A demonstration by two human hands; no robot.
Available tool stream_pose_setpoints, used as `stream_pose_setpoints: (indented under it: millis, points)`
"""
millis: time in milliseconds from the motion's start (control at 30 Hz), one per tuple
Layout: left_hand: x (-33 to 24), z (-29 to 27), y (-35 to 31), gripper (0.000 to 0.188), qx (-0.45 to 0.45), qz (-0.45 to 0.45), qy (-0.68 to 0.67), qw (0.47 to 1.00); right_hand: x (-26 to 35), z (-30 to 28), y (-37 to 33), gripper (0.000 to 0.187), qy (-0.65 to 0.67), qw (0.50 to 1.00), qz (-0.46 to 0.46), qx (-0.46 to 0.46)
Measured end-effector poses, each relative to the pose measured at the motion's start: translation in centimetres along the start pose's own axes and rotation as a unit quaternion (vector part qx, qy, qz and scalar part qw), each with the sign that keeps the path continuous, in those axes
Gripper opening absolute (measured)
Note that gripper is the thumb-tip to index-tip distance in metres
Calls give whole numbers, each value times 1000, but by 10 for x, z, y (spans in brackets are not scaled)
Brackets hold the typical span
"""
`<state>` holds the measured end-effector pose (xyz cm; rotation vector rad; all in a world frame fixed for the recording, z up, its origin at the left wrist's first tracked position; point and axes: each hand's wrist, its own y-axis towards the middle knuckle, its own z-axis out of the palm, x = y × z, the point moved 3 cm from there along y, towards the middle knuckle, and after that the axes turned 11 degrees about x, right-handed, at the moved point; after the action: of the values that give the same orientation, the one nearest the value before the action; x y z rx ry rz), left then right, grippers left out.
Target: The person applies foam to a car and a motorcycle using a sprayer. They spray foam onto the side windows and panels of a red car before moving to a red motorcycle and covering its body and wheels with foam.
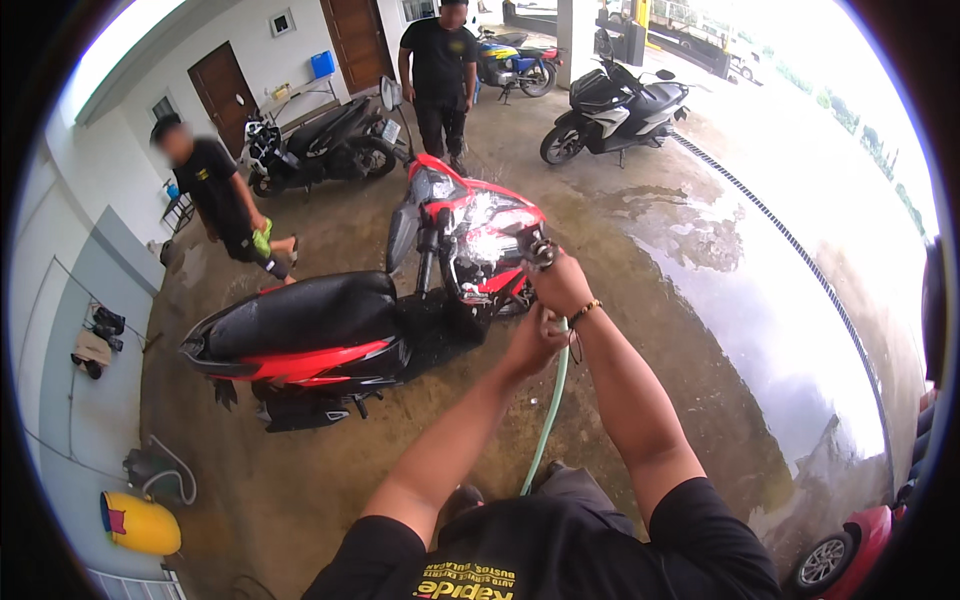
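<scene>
Clamping around the green hose (550,422), the left grip (536,345) is sitting just on the near side of the right grip (563,285), which is closing around a nozzle (543,252) that the fingers are partly hiding. A bracelet (585,312) is circling the right wrist.

At the left, dark and beige items (95,347) are hanging by the wall, too small to name. A yellow drum (148,524) is sitting at the near left, and a pale tube (187,475) is curling just beyond it. Farther off, a person (207,185) in black is holding a green cloth (262,238). Behind, a black scooter (330,138) is standing before a worktop (300,92) that is carrying a blue box (322,64).

Next, the red scooter (345,355) is standing just left of the grips, its seat pointing left and its front reaching the nozzle; white foam or water, I cannot tell which, is covering that front. Beyond it, another person (438,65) is standing.

At the far side, a blue motorcycle (515,68) and a grey scooter (622,112) are standing apart. Rightward, a puddle (700,300) is shining beside a drain (790,243), and a red car (862,545) is showing one wheel at the near right.
</scene>
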<state>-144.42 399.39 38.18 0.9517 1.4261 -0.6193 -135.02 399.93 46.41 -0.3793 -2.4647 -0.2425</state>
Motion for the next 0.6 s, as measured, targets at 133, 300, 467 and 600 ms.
stream_pose_setpoints:
  millis: [133,300,467,600]
  points:
    - [39,35,19,42,-39,-42,-22,998,-56,15,15,37,-12,998,27,50]
    - [47,70,72,42,-155,-60,25,986,-112,7,46,31,-1,998,-60,34]
    - [46,102,108,42,-151,3,-25,988,-144,-29,82,30,14,994,-75,80]
    - [152,141,37,26,-11,-205,152,967,-142,-51,105,28,5,990,-131,55]
